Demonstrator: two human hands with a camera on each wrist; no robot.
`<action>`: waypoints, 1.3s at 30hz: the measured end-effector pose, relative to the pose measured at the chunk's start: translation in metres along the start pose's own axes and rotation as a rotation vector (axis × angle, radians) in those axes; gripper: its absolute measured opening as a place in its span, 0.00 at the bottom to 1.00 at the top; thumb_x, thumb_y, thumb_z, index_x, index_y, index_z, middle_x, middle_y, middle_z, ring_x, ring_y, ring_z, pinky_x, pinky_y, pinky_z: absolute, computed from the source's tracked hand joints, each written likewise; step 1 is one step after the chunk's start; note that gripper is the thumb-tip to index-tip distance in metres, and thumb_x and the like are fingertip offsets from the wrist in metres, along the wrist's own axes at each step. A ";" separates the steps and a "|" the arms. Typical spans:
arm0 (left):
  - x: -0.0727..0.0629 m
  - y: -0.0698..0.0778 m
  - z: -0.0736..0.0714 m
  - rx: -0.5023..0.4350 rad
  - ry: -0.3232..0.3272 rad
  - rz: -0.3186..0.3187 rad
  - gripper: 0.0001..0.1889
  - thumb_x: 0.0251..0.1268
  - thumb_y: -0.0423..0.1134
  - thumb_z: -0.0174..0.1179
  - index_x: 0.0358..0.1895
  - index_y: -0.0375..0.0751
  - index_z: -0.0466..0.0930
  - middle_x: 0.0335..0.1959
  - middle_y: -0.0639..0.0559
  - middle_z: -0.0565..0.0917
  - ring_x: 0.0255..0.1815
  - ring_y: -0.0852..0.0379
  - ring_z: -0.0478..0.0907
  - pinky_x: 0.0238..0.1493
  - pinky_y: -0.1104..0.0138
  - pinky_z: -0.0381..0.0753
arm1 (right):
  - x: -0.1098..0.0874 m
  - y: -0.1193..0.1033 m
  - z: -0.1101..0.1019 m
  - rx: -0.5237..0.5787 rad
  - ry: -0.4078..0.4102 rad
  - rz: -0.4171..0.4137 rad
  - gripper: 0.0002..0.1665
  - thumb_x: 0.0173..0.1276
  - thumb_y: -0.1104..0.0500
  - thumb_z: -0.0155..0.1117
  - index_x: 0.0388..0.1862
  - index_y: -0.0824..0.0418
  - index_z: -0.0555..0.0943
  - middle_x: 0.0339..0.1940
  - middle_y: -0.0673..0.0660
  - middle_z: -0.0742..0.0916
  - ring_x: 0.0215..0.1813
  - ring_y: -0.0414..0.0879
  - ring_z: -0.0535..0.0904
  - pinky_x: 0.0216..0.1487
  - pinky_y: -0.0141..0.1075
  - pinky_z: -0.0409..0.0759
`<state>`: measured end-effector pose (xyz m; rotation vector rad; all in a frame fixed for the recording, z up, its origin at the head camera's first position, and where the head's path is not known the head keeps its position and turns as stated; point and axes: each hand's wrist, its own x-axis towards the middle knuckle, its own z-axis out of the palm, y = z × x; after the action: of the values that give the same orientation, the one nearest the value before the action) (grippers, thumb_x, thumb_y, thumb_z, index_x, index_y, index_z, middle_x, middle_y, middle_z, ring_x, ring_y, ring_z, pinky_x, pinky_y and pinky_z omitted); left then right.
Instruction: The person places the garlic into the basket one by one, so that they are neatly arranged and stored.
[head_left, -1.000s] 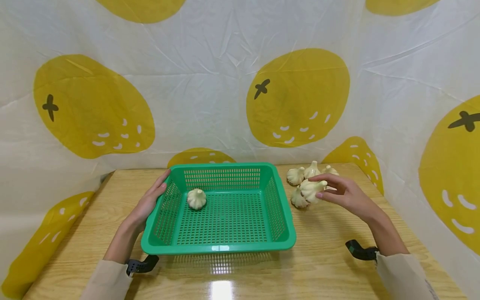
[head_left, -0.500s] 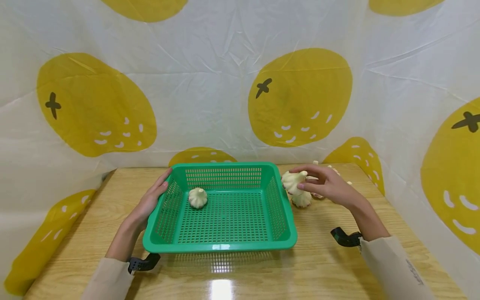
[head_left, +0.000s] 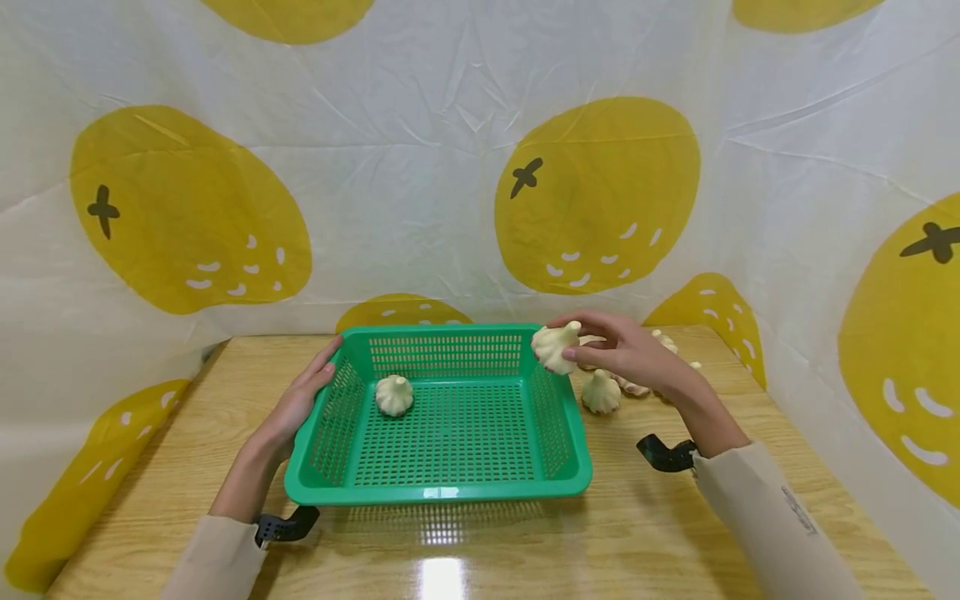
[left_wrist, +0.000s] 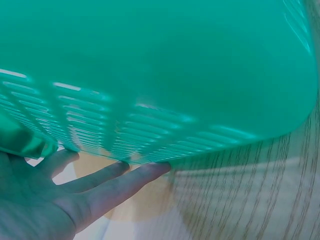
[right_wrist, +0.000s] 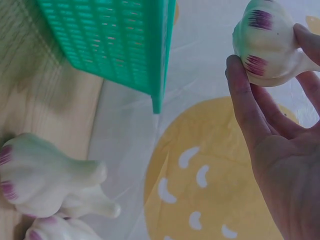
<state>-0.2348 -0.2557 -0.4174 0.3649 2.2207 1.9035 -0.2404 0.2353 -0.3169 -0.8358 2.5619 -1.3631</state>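
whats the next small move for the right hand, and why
Probably move the held garlic slightly left, then lower it into the basket. In the head view, the right hand pinches it at the basket's far right corner; the left hand touches the left side, and another garlic already sits inside with room to its right.

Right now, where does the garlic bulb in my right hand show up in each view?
Head: right of centre, the garlic bulb overlaps the far right corner of the green basket.
Left wrist: not in it.
Right wrist: top right, partly cut off by the frame, in the right hand.
Shared landmark: the green basket, in all three.
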 end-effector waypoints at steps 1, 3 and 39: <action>0.000 0.000 0.000 0.000 0.000 0.000 0.33 0.86 0.60 0.32 0.86 0.63 0.34 0.88 0.48 0.38 0.80 0.40 0.52 0.59 0.75 0.75 | 0.002 -0.002 0.000 -0.003 -0.003 0.003 0.22 0.77 0.50 0.64 0.68 0.44 0.79 0.73 0.52 0.77 0.71 0.58 0.77 0.60 0.48 0.82; 0.000 0.000 0.000 -0.001 0.000 -0.001 0.33 0.86 0.60 0.32 0.86 0.63 0.35 0.88 0.48 0.38 0.81 0.40 0.51 0.59 0.76 0.74 | 0.006 -0.005 0.001 -0.010 -0.009 -0.002 0.21 0.77 0.49 0.65 0.67 0.42 0.79 0.71 0.52 0.79 0.70 0.57 0.78 0.57 0.45 0.83; 0.001 0.000 0.000 -0.013 0.004 -0.013 0.33 0.86 0.59 0.33 0.86 0.63 0.35 0.88 0.47 0.40 0.77 0.42 0.56 0.58 0.73 0.77 | 0.080 -0.038 0.032 -0.038 -0.111 -0.137 0.21 0.76 0.54 0.66 0.66 0.46 0.80 0.68 0.50 0.81 0.68 0.52 0.79 0.69 0.51 0.78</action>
<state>-0.2357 -0.2556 -0.4170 0.3437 2.2071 1.9128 -0.2807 0.1528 -0.2938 -1.0793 2.4944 -1.2667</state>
